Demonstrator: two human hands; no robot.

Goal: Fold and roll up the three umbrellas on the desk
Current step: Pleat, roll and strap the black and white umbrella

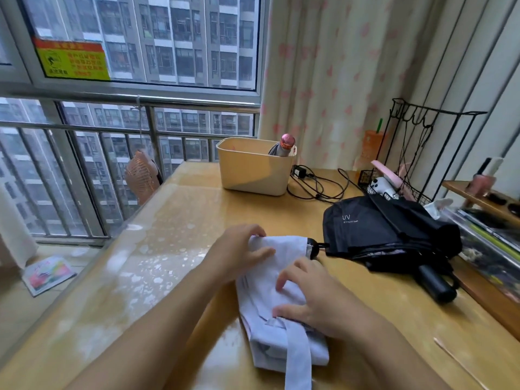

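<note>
We look down from the head camera at a glossy yellow-wood desk (174,249). The collapsed white fabric umbrella (287,249) lies near the desk's near edge, about midway along it, with its black tip cap (313,247) pointing toward the far right. Both hands are on it. The left hand (242,249) grips the far-left edge of the cloth, with the fingers curled over the edge and the thumb laid on top. The right hand (318,296) rests on the middle of the bundle with its fingers spread, the fingertips and thumb pressing the cloth down rather than closing round it. The umbrella's white closing strap (298,358) trails loose toward us, off the near end.

Just beyond the tip cap, toward the desk's right edge, lies a loosely folded black umbrella marked "UV" (380,226).

At the far edge stands a beige plastic bin (253,170). A grey thing with a shiny pink-red cap (284,146) sticks up from its right corner, but we cannot tell what it is. In the far right corner, a black wire rack (422,153) holds a pink object and a small white figure.
</note>
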